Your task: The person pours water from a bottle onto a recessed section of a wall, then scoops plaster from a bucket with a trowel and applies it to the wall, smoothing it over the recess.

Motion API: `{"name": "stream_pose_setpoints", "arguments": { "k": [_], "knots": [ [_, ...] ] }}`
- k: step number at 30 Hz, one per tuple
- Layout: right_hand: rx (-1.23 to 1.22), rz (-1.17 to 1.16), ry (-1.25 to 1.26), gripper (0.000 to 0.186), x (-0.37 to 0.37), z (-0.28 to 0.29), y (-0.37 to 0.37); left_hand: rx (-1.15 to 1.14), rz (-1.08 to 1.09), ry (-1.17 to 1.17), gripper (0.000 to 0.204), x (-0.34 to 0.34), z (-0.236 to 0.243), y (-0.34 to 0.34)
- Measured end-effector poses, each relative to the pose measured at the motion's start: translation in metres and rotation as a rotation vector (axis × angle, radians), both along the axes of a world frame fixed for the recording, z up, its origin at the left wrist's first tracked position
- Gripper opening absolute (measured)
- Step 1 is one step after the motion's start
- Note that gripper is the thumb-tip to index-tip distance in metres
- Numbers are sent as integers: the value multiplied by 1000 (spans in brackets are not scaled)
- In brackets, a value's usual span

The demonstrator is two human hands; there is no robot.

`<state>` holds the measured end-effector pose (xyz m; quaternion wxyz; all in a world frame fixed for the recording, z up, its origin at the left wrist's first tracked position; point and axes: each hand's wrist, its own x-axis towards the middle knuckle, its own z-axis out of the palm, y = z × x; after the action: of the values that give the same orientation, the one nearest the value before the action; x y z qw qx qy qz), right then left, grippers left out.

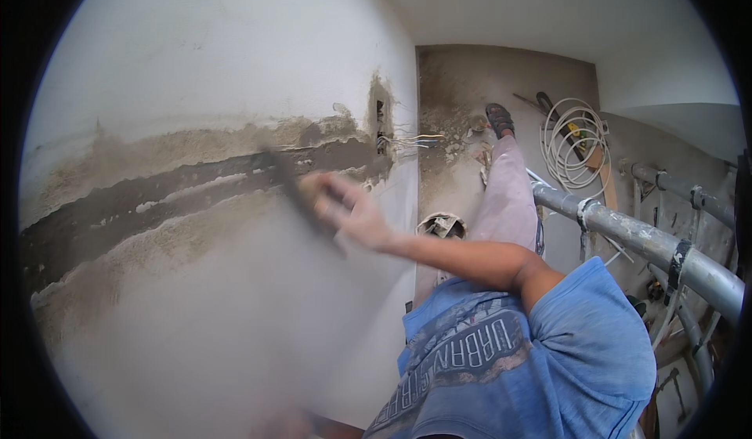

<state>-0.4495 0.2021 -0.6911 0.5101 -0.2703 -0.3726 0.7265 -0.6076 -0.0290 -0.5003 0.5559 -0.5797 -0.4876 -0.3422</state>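
Observation:
My right hand (348, 208) reaches leftward across my body to the wall, fingers curled round the back of a dark plastering float (301, 200). The float is seen nearly edge-on and blurred by motion. Its upper end lies over a long band of damp grey mortar (180, 192) that runs along the white wall (235, 314), with rough brown edges above and below. At the bottom edge my left hand (283, 423) is a smeared shape near the wall; its fingers cannot be made out.
Loose wires (415, 140) stick out of a wall box beside the band's far end. A bucket (442, 225) stands by the wall, with rubble (458, 145) beyond it. Metal scaffold tubing (634, 235) runs along my right. A coiled white cable (552, 157) lies on the floor.

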Motion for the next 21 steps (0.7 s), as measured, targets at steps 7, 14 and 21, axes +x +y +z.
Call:
{"name": "stream_pose_setpoints", "arguments": {
  "k": [7,14,21],
  "knots": [
    [118,262,-37,34,50,-72,-60,-56,-11,55,40,5,4,2],
    [-67,-62,-267,31,47,-220,-27,-76,-22,-5,37,5,-2,6],
    [-591,-36,278,31,23,-249,13,-111,21,1,38,3,0,3]
  ]
}}
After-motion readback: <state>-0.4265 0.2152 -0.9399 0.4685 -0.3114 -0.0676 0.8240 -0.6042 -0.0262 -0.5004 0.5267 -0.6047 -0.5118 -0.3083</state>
